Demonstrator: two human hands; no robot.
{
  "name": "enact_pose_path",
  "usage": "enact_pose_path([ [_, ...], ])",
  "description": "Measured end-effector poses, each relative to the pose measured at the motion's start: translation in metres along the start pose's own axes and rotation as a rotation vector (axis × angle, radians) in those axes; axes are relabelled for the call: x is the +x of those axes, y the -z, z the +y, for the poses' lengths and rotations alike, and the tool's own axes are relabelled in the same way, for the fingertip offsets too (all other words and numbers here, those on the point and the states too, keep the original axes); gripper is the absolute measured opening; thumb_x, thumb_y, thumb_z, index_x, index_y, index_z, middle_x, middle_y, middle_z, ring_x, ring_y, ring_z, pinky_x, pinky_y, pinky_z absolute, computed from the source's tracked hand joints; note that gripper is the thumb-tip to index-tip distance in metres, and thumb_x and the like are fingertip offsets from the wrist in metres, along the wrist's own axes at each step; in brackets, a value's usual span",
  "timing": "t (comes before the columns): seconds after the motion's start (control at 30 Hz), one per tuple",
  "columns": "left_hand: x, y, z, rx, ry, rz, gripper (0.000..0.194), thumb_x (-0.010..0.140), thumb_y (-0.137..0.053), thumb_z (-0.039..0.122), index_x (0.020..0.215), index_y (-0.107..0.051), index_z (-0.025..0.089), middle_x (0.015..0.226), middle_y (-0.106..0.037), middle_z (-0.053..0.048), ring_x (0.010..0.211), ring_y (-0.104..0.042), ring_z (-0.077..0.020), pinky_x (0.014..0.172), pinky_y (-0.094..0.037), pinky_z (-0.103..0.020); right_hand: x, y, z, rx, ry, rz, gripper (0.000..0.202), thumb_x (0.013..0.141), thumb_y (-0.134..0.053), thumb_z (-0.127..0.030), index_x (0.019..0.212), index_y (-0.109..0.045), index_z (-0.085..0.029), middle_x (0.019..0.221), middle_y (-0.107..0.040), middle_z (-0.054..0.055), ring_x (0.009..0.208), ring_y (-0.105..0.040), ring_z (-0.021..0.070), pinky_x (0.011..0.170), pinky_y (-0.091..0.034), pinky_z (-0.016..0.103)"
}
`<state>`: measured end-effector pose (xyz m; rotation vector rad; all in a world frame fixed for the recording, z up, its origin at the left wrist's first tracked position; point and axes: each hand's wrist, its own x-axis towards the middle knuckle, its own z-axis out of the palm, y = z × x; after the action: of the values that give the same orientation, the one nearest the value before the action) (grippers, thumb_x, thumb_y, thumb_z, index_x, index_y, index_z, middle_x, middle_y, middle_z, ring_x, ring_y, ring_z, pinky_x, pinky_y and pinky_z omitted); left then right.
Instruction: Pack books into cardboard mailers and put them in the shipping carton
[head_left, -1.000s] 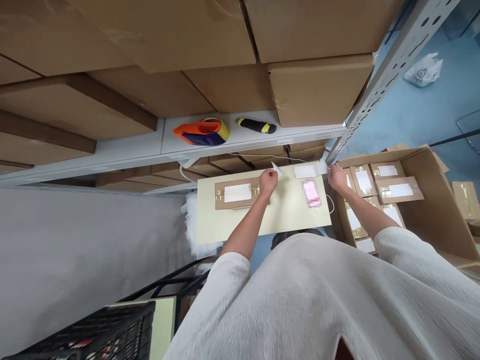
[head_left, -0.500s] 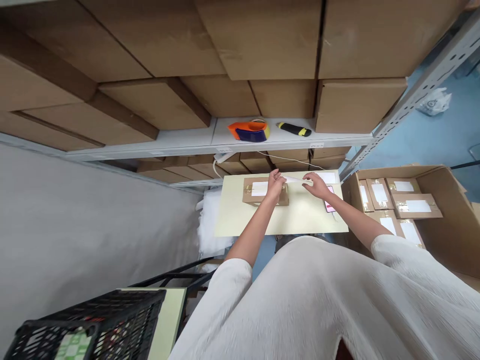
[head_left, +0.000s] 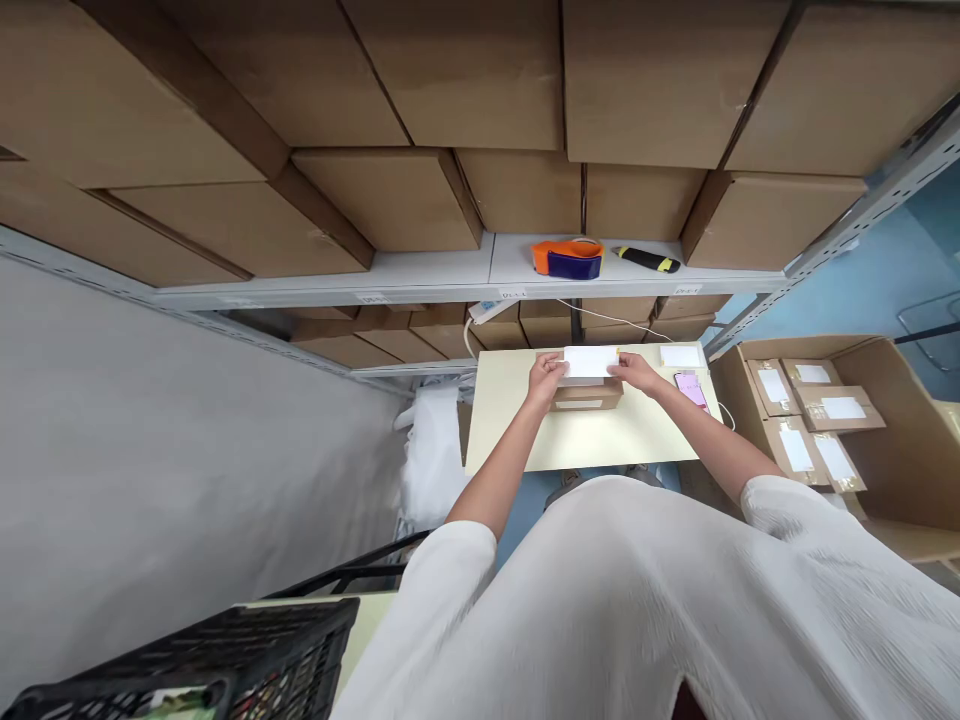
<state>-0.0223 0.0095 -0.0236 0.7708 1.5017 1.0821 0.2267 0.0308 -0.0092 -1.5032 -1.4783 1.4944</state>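
A white label is stretched between my two hands, above a small brown cardboard box on the pale yellow table. My left hand pinches the label's left end. Its right end is gripped by the fingers of my right hand. The label covers much of the box's top; whether it touches the box I cannot tell. To the right of my right hand lie a phone with a lit pink screen and a stack of white labels.
An orange and blue tape dispenser and a black-and-yellow utility knife lie on the metal shelf among cardboard boxes. At right stands a large open carton holding several labelled boxes. A black crate is at lower left.
My right hand has come nearer the box, and the label is now spread flat between both hands over it. The view has shifted, moving the shelf items rightward.
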Motion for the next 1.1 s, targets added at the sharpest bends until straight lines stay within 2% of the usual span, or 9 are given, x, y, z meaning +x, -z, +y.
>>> enact_pose_path([
  [0.07,0.001,0.007,-0.003,0.042,-0.052,-0.008,0.036,0.083,-0.08,0.022,0.118,-0.069,0.021,0.092,-0.078,-0.003,0.09,-0.074,-0.018,0.09,-0.057,-0.033,-0.001,-0.009,0.0,0.014,-0.036,0.017,0.044,0.07,-0.086,-0.054,0.074,-0.052,-0.025,0.068,-0.053,-0.004,0.073,-0.049,0.0167,0.068,-0.043,0.03],
  [0.2,0.004,0.013,-0.008,0.157,-0.07,0.023,0.035,0.085,-0.075,0.014,0.119,-0.069,0.021,0.086,-0.075,0.001,0.086,-0.073,-0.0159,0.094,-0.057,-0.032,0.0,-0.022,0.003,-0.041,-0.079,0.125,0.044,0.075,-0.08,-0.056,0.066,-0.049,-0.025,0.065,-0.052,-0.004,0.069,-0.048,0.0158,0.065,-0.04,0.029],
  [0.33,0.006,0.017,-0.012,0.297,-0.062,0.036,0.036,0.087,-0.074,0.012,0.12,-0.069,0.024,0.086,-0.075,0.002,0.089,-0.074,-0.0162,0.094,-0.055,-0.03,0.004,-0.032,0.007,-0.154,-0.088,0.218,0.036,0.078,-0.074,-0.046,0.064,-0.047,-0.026,0.062,-0.047,-0.006,0.067,-0.045,0.0156,0.065,-0.039,0.029],
  [0.43,0.008,0.02,-0.014,0.344,-0.091,0.036,0.039,0.088,-0.075,0.009,0.124,-0.069,0.025,0.087,-0.074,0.001,0.09,-0.073,-0.0169,0.094,-0.055,-0.031,0.006,-0.039,0.008,-0.185,-0.128,0.265,0.02,0.075,-0.071,-0.036,0.077,-0.053,-0.027,0.063,-0.049,-0.008,0.068,-0.05,0.0169,0.069,-0.042,0.03],
  [0.53,0.01,0.023,-0.017,0.379,-0.152,0.045,0.047,0.088,-0.075,0.008,0.131,-0.065,0.026,0.097,-0.073,0.0,0.089,-0.07,-0.0152,0.093,-0.054,-0.03,0.008,-0.043,0.008,-0.189,-0.159,0.321,0.027,0.073,-0.072,-0.032,0.093,-0.055,-0.029,0.068,-0.057,-0.008,0.071,-0.057,0.0194,0.072,-0.047,0.031],
  [0.63,0.012,0.025,-0.02,0.393,-0.175,0.042,0.053,0.088,-0.075,0.007,0.136,-0.062,0.026,0.109,-0.071,-0.002,0.085,-0.067,-0.0131,0.092,-0.053,-0.029,0.009,-0.046,0.01,-0.249,-0.165,0.372,0.029,0.074,-0.072,-0.031,0.091,-0.048,-0.03,0.072,-0.059,-0.007,0.075,-0.06,0.0207,0.074,-0.048,0.032],
  [0.8,0.012,0.025,-0.026,0.428,-0.202,0.004,0.052,0.088,-0.071,0.004,0.134,-0.063,0.026,0.113,-0.069,-0.003,0.085,-0.065,-0.0148,0.093,-0.052,-0.031,0.011,-0.052,0.011,-0.383,-0.169,0.377,0.03,0.077,-0.068,-0.025,0.089,-0.04,-0.031,0.079,-0.062,-0.004,0.081,-0.062,0.0225,0.075,-0.045,0.033],
  [1.1,0.014,0.025,-0.031,0.478,-0.224,-0.04,0.052,0.087,-0.068,0.003,0.132,-0.061,0.028,0.115,-0.068,-0.004,0.094,-0.067,-0.019,0.096,-0.053,-0.035,0.01,-0.058,0.012,-0.515,-0.181,0.347,0.031,0.08,-0.064,-0.016,0.092,-0.039,-0.031,0.084,-0.067,0.0,0.086,-0.065,0.0265,0.074,-0.044,0.035],
])
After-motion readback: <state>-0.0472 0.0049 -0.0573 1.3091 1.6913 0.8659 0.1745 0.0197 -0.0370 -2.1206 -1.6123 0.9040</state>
